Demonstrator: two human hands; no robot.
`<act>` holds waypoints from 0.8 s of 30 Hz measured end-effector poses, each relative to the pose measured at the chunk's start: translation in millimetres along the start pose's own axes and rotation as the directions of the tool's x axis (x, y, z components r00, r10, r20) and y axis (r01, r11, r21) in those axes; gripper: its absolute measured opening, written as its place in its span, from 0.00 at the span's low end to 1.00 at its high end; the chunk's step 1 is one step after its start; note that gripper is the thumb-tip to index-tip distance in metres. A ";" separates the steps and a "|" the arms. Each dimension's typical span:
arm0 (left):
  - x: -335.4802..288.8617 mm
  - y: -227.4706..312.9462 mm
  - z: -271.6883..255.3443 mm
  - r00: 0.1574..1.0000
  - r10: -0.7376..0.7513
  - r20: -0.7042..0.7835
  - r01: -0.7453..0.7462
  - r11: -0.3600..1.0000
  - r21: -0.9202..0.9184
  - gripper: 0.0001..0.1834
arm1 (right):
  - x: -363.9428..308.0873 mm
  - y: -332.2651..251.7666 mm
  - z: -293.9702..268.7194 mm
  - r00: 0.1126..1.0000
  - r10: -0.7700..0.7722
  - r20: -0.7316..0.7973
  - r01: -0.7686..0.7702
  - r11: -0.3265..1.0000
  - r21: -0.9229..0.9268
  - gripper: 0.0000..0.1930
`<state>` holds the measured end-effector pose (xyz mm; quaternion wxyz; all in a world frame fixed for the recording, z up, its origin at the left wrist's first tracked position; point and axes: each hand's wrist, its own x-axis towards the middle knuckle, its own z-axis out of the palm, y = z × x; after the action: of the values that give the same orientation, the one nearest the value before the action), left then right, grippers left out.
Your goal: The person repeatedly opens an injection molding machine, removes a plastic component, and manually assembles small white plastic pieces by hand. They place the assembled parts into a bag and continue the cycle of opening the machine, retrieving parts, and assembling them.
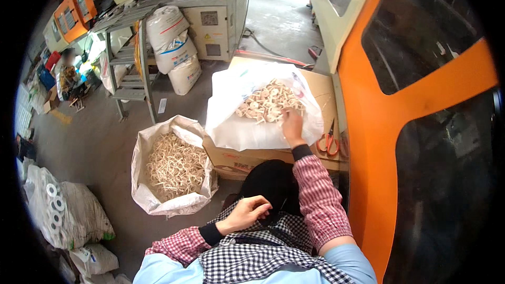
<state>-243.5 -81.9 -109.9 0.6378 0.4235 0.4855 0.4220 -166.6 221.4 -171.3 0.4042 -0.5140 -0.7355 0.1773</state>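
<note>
My right hand reaches into a white plastic bag lying open on a cardboard box. Its curled fingers touch a heap of beige plastic parts, some with round disc ends and stems. What the fingertips grip is hidden among them. Over my lap, my left hand has bent fingers drawn toward the thumb; anything inside is too small to make out. Left of the box stands a white woven sack with its rim rolled open, full of thin, curved beige pieces.
Red-handled scissors lie on the cardboard box, right of the bag. An orange machine frame rises close on my right. Stacked full sacks lean by metal steps. Wrapped bundles sit lower left; a person is far left.
</note>
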 end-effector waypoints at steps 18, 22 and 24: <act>10.6 27.2 -9.8 0.955 0.152 -0.256 -0.222 0.936 -0.273 0.09 | -196.4 -64.2 -114.7 0.868 -0.095 0.487 -0.378 0.509 0.773 0.30; 5.1 20.8 -6.8 0.931 0.184 -0.316 -0.247 0.953 -0.173 0.07 | -216.2 -70.0 -129.4 0.869 -0.263 0.420 -0.130 0.697 0.705 0.13; 3.0 18.1 -4.0 0.914 0.209 -0.349 -0.259 0.961 -0.102 0.07 | -214.6 -72.1 -134.1 0.788 -0.127 0.603 -0.349 0.714 0.607 0.13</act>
<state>-249.2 -73.3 -94.2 0.5201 0.3530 0.5003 0.5955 -75.5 -21.9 -129.2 0.2965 -0.2865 -0.6692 0.6182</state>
